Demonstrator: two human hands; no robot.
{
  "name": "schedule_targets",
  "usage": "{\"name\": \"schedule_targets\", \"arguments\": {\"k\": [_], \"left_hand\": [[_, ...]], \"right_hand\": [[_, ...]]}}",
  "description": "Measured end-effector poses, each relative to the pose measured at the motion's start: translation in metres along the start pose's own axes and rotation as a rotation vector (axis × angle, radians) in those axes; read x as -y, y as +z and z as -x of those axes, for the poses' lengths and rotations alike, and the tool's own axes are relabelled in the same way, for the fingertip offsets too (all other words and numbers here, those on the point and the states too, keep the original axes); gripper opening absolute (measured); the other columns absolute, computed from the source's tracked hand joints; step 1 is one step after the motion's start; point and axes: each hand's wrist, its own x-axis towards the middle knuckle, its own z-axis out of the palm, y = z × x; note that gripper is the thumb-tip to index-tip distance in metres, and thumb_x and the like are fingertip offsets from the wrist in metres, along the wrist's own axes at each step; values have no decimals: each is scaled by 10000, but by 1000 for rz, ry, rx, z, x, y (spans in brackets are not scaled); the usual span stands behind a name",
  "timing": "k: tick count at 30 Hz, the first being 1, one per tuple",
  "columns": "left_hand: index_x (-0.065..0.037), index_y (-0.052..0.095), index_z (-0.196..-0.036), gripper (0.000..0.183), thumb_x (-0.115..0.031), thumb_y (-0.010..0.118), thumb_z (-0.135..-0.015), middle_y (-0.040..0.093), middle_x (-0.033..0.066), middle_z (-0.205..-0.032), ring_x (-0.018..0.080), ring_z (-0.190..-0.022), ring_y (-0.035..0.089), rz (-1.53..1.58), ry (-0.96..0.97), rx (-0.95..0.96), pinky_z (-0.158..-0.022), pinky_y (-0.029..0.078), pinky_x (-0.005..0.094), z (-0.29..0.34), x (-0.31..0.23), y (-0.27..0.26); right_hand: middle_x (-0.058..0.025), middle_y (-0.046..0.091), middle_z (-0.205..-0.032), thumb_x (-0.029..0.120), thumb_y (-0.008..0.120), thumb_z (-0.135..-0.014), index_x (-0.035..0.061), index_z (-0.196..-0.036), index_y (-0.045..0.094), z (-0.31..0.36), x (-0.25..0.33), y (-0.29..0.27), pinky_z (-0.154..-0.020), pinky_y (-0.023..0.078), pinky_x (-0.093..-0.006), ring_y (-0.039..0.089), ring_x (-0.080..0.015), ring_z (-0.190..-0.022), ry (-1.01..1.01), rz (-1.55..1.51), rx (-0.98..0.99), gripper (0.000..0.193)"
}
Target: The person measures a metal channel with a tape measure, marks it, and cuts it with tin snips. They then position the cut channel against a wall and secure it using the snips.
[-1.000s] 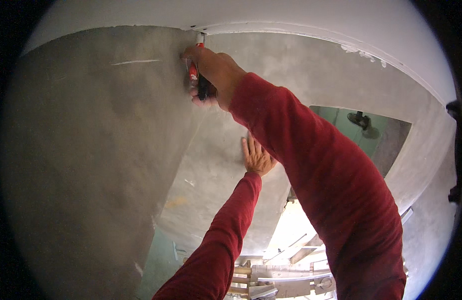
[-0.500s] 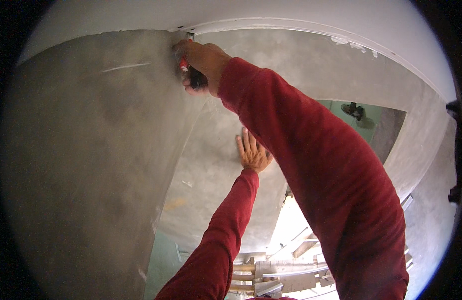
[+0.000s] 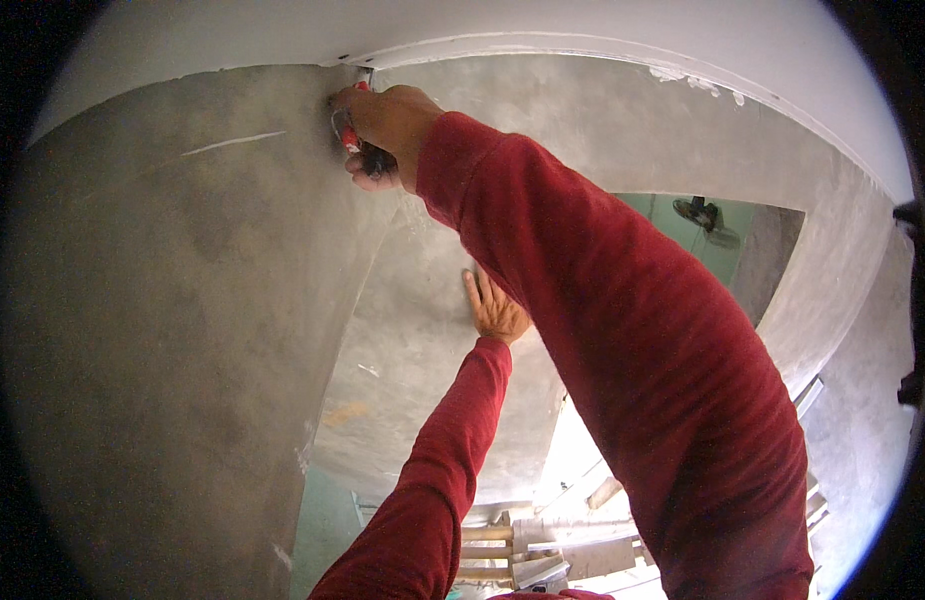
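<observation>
Since the earlier frame, the right hand has been climbing into the wall's top corner under the ceiling, fingers closing around a red-handled tool, its tip hidden. Left hand is pressing flat, fingers spread, against the wall.

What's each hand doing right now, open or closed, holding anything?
Left hand: open, palm flat on the grey plastered wall, holding nothing.
Right hand: closed on a red-handled tool, up at the wall's top corner.

Right hand with tool now higher, leftward.
</observation>
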Motion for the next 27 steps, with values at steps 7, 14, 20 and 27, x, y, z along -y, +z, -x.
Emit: {"name": "schedule_targets", "arguments": {"k": [7, 14, 20, 27], "left_hand": [[-124, 299, -1532, 839, -651, 416, -891, 275, 219, -1564, 441, -1449, 192, -37, -18, 25, -1176, 1, 622, 0, 0, 3], [-136, 254, -1551, 833, -644, 385, -905, 232, 180, -1597, 447, -1470, 131, -14, -2, 109, -1177, -16, 613, -1, 2, 4], [-167, 267, -1550, 861, -687, 405, -878, 254, 200, -1582, 438, -1462, 159, -76, -18, 147, -1177, -2, 613, -2, -2, -3], [-148, 299, -1535, 897, -719, 419, -855, 263, 221, -1571, 449, -1454, 173, -69, -4, 43, -1178, 4, 618, -1, 0, 4]], "right_hand": [[-70, 556, -705, 297, 618, -940, 66, -892, 532, 12, 9, 6, -453, 510, -352, 564, -206, -535, 140, 89, -126, 251], [-57, 528, -671, 307, 631, -935, 66, -842, 502, 13, 26, 19, -438, 472, -344, 512, -172, -523, 330, 131, -253, 288], [-65, 557, -769, 265, 546, -979, 116, -1032, 580, 25, 29, 17, -476, 538, -341, 568, -181, -551, 252, 203, -177, 162], [-80, 579, -824, 239, 496, -1002, 173, -1205, 580, 23, 27, 14, -512, 581, -332, 611, -182, -585, 151, 375, -62, 229]]}}
